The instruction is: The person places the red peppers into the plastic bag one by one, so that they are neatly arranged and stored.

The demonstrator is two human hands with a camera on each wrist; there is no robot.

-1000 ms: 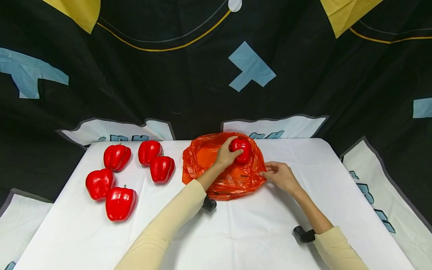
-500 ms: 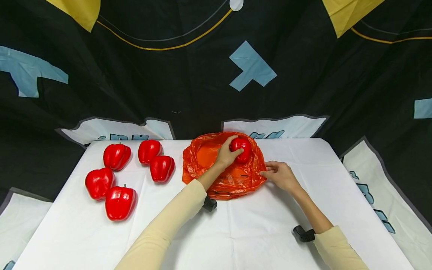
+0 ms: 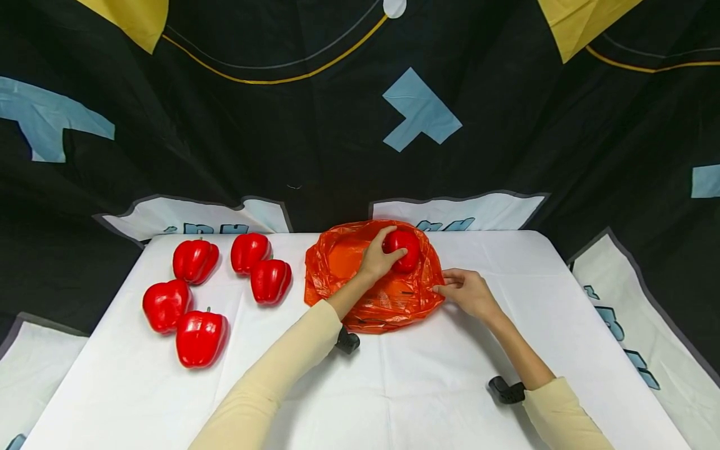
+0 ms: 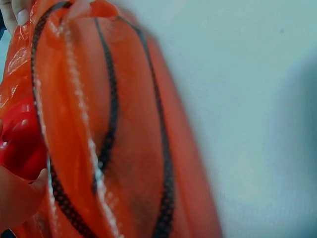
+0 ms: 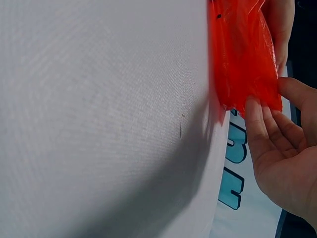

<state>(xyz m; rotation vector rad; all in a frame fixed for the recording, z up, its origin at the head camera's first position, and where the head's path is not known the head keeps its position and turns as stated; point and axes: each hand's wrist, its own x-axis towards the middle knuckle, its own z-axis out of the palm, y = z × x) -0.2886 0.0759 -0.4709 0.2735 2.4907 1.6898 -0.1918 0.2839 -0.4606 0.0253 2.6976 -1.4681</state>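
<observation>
My left hand (image 3: pixel 378 256) grips a red bell pepper (image 3: pixel 406 250) inside the mouth of an orange plastic bag (image 3: pixel 337 256), thumb and fingers around its side. In the left wrist view the pepper (image 4: pixel 22 141) shows past the bag's wall (image 4: pixel 133 148), with black printed lines on the film. The right hand (image 3: pixel 469 292) pinches the bag's right rim between thumb and fingers. From the right wrist view, the fingers (image 5: pixel 257 124) lie against the red-orange film (image 5: pixel 245 54), thumb on the other side. The bag's underside is hidden.
On the white table (image 3: pixel 427 387), to the left of the bag, lie several more red bell peppers, such as one near the front (image 3: pixel 201 339) and one beside the bag (image 3: pixel 270 281). A dark printed cloth (image 3: pixel 315 144) hangs behind the table.
</observation>
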